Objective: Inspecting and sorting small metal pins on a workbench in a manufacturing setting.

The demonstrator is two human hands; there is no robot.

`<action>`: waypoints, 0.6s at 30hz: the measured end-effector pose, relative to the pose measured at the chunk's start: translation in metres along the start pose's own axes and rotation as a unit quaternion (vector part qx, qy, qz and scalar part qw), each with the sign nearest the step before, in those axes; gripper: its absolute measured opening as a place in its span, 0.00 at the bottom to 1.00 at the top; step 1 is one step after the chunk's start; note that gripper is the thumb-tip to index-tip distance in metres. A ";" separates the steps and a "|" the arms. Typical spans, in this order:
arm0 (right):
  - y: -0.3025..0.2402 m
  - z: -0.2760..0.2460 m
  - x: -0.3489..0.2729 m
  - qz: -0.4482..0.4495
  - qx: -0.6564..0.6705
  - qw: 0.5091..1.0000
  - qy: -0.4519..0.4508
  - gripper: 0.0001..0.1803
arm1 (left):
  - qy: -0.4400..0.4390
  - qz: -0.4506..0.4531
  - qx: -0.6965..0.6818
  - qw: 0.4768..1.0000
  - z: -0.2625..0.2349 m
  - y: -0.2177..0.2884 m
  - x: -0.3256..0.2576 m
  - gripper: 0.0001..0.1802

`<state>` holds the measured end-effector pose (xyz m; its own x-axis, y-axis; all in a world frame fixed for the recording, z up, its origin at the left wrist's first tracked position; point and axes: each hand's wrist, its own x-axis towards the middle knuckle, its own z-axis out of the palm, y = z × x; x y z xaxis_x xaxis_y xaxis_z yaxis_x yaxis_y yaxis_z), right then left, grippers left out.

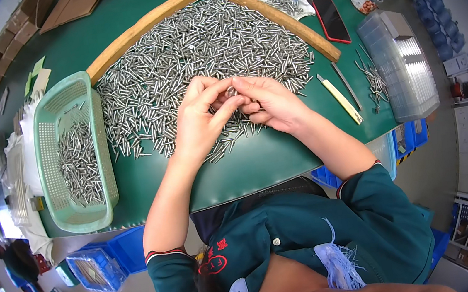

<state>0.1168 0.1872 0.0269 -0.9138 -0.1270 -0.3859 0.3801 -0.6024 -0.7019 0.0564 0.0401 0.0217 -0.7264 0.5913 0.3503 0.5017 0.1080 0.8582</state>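
A wide heap of small silvery metal pins (203,44) covers the middle of the green table. Over its near side my two hands meet, fingertips together. Between the thumb and fingers of my left hand (197,115) is a small shiny metal piece (231,91), mostly covered by the fingers. My right hand (275,102) is closed against the same spot, its thumb and forefinger at the piece; its other fingers are curled, and whatever lies under them is hidden. At the left, a pale green plastic basket (107,180) holds more of the pins.
Two wooden bars (153,26) (282,21) border the heap's far side. On the right lie a yellow-handled cutter (342,102), a thin metal strip (347,86), a red-edged phone (331,18), loose thin rods (375,83) and clear plastic boxes (403,64). Blue bins (93,268) stand below the table.
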 end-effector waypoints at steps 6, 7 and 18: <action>-0.001 -0.011 0.003 0.089 0.155 0.983 -0.032 0.15 | -0.017 -0.005 0.005 1.000 0.002 0.000 0.001 0.17; -0.001 -0.011 0.004 0.101 0.180 0.978 -0.040 0.15 | -0.017 -0.002 0.013 1.000 0.002 -0.001 0.001 0.17; 0.001 -0.018 0.007 0.128 0.241 0.959 -0.075 0.11 | 0.003 0.046 0.084 0.995 0.001 0.001 0.000 0.20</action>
<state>0.1132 0.2004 0.0129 -0.8229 -0.4100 -0.3932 0.5181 -0.8256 -0.2235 0.0576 0.0412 0.0223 -0.6763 0.5995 0.4279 0.6375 0.1854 0.7478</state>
